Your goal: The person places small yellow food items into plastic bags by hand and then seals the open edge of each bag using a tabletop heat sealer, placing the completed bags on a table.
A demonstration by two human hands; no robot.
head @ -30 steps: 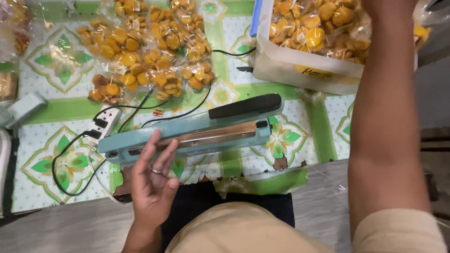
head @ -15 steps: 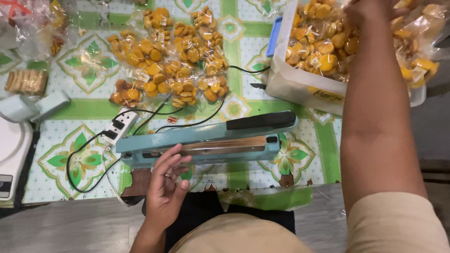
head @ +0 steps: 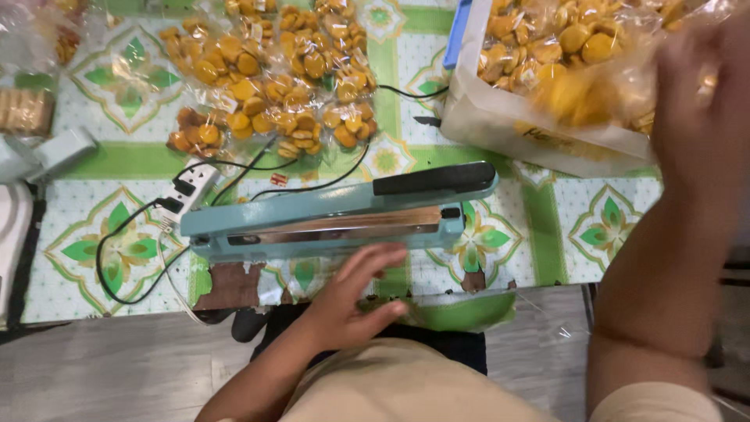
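While the view has shifted:
Left hand: moved right, open, fingers spread beside the teal metal heat sealer.
Right hand: blurred, closed on a crinkly clear bag of round yellow cookies, now lifted from the white box.
Surface: green-patterned floor mat.

Your right hand is blurred at the right edge, as is the bag it grips. The box runs off the far edge; your forearm hides its right end.
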